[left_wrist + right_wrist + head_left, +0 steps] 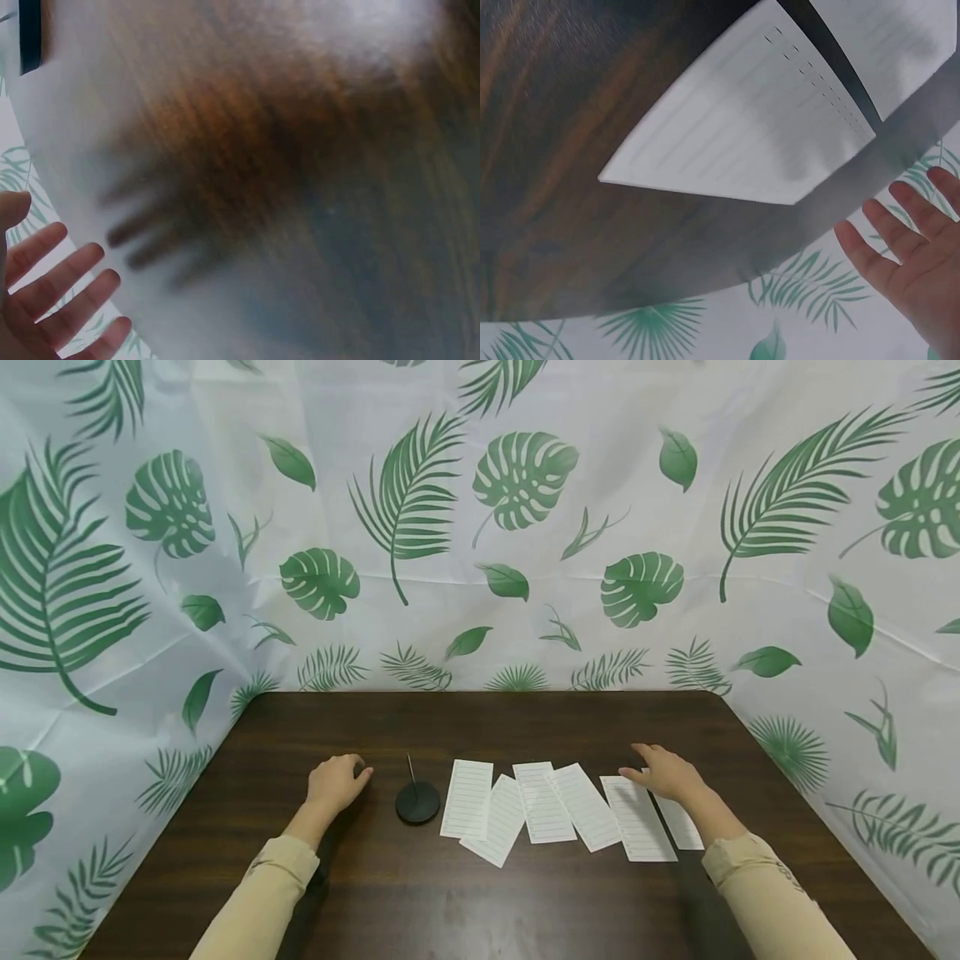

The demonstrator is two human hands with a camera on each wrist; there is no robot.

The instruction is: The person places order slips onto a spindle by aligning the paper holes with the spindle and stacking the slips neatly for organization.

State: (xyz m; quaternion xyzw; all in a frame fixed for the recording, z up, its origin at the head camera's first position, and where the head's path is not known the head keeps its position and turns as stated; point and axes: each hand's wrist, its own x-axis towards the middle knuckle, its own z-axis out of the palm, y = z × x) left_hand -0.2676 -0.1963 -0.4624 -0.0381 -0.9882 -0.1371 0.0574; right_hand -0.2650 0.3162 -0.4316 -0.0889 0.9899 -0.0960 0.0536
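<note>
My left hand (335, 783) hovers over the table just left of a receipt spike (417, 802), which has a round black base and a thin upright rod. In the left wrist view its fingers (64, 281) are spread, holding nothing. Over the far right end of a row of white lined paper slips (545, 802) is my right hand (670, 774), also holding nothing, fingers extended. It partly covers the tops of the two rightmost slips (637, 822). The right wrist view has a slip (727, 120) lying beyond the spread fingers (892, 232), a second slip (900, 52) beside it.
The dark wooden table (480, 910) has rounded far corners. Behind it and along both sides hangs a white curtain (555, 635) with green leaf prints. Some slips in the row overlap, and the rightmost two lie with a narrow dark gap between them.
</note>
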